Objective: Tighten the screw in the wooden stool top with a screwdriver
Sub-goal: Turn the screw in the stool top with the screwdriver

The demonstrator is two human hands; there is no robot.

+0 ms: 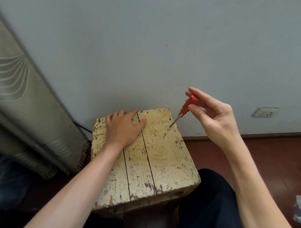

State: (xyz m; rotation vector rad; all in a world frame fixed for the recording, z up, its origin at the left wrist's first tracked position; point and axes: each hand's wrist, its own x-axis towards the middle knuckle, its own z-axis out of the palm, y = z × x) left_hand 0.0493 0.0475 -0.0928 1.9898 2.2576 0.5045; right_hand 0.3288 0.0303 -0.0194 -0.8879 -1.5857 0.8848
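A worn, yellow-painted wooden stool top (pixel 159 155) made of three planks fills the middle of the head view. My left hand (pixel 123 128) lies flat on its far left part, fingers spread and pressing down. My right hand (pixel 212 116) pinches the red handle of a small screwdriver (pixel 186 106) between thumb and fingertips. The tool leans to the upper right, and its metal tip sits on a screw (pixel 169 128) near the far right edge of the top.
Two more screw heads (pixel 180 148) show along the stool's right edge. A pale wall rises right behind the stool, with a socket (pixel 265 112) low on the right. A grey-green curtain (pixel 22 105) hangs at the left. My dark-trousered leg (pixel 209 207) is beside the stool, on a red-brown floor.
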